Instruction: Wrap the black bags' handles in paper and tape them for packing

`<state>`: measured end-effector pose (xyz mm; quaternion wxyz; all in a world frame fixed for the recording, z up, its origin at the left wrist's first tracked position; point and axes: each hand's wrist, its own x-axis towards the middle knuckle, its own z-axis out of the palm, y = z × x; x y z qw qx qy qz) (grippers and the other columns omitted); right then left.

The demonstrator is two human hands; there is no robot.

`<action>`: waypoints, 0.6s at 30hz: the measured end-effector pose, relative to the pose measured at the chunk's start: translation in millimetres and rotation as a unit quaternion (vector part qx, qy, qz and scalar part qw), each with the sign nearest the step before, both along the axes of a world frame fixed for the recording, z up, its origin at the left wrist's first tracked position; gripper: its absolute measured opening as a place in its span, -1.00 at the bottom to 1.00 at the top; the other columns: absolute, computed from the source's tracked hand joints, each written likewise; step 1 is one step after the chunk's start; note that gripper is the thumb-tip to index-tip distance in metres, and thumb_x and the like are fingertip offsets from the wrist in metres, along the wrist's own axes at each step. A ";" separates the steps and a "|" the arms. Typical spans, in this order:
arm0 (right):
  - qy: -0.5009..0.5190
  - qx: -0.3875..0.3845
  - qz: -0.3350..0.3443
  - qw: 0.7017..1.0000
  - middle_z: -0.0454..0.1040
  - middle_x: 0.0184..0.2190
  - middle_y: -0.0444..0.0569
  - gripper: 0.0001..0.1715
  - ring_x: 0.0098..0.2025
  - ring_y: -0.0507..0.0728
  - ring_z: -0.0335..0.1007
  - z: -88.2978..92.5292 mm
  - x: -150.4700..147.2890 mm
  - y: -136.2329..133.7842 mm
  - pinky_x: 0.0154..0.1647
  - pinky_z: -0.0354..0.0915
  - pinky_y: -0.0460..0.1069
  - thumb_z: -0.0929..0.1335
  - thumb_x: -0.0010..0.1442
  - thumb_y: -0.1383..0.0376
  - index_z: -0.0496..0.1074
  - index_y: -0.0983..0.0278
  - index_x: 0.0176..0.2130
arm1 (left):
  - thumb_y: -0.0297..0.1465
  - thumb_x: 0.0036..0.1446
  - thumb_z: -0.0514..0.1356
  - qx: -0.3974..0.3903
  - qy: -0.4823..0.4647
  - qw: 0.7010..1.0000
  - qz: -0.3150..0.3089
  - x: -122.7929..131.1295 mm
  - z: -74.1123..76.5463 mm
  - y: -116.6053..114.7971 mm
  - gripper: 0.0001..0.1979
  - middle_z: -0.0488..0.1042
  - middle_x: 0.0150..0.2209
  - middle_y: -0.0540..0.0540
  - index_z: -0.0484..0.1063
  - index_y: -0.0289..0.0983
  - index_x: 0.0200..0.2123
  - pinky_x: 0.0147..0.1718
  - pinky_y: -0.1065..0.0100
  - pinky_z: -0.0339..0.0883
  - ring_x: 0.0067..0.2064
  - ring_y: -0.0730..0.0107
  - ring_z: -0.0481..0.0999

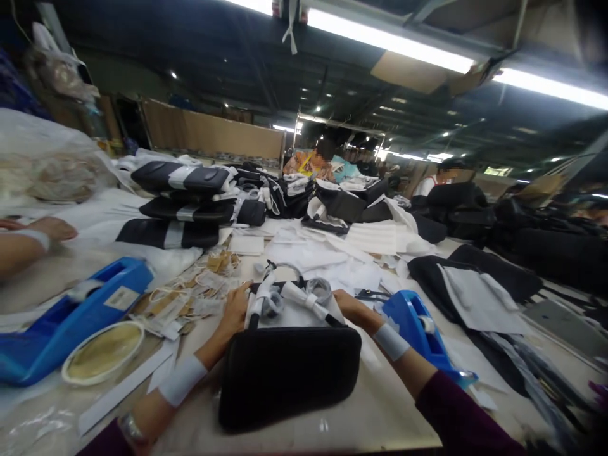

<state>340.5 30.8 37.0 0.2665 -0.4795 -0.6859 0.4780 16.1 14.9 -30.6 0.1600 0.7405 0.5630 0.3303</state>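
Note:
A black handbag [291, 377] lies on the table right in front of me. White wrapping covers its handles [304, 297], and rolled clear plastic sits beside them over a white sheet. At the bag's far left corner, my left hand [236, 310] grips its edge, fingers partly hidden behind it. My right hand [349, 305] holds the opposite far corner, its fingertips also out of sight. Strips of grey tape wrap both my forearms. Just right of my right hand stands a blue tape dispenser [418, 329].
Another blue tape dispenser [80, 316] and a shallow tub of yellowish paste [103, 352] stand left. Tags with strings [190, 294] lie behind them. Stacked black bags [180, 206] rise further back. A co-worker's hand [52, 229] reaches in at far left. Black pieces [468, 291] lie right.

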 end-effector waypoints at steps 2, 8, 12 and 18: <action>0.004 0.051 -0.010 0.999 0.47 -0.26 0.00 -0.62 -0.14 0.22 0.32 0.1 -1.8 1.3 -0.02 0.26 0.10 0.48 -0.13 0.12 0.50 0.31 -0.33 | -0.17 0.01 0.17 0.001 0.014 1.000 -0.022 -2.1 -3.9 2.2 -0.49 0.20 0.27 -0.23 0.44 -0.23 0.03 0.21 -0.05 0.03 0.29 -0.13 0.06; 0.052 0.123 -0.002 0.991 0.40 0.02 0.08 -0.53 0.14 0.31 0.21 -5.2 -6.3 3.0 0.24 0.05 0.16 0.47 -0.09 0.13 0.48 0.26 -0.16 | -0.18 0.04 0.11 -0.003 0.046 0.996 -0.080 -8.5 -4.9 8.4 -0.37 0.22 0.27 -0.27 0.30 -0.27 0.18 0.24 0.05 -0.04 0.31 0.00 0.10; 0.087 0.107 -0.010 0.990 0.38 0.07 0.09 -0.31 0.18 0.31 0.19 -5.5 -11.2 3.9 0.28 -0.01 0.15 0.50 -0.15 0.08 0.42 0.26 -0.03 | -0.21 0.00 0.11 0.002 0.063 0.996 -0.062 -8.3 -4.8 14.4 -0.44 0.40 0.10 -0.35 0.35 -0.34 0.07 0.22 -0.04 -0.09 0.17 -0.02 0.29; 0.112 0.046 -0.056 0.991 0.48 -0.14 -0.01 -0.60 0.06 0.25 0.31 -6.7 -24.2 16.1 0.18 0.16 0.12 0.42 0.00 0.08 0.44 0.20 -0.17 | -0.26 0.01 0.08 0.018 0.054 0.997 -0.050 -9.2 0.6 23.5 -0.69 0.48 -0.15 -0.23 0.42 -0.27 -0.19 0.12 0.01 0.04 -0.03 0.08 0.40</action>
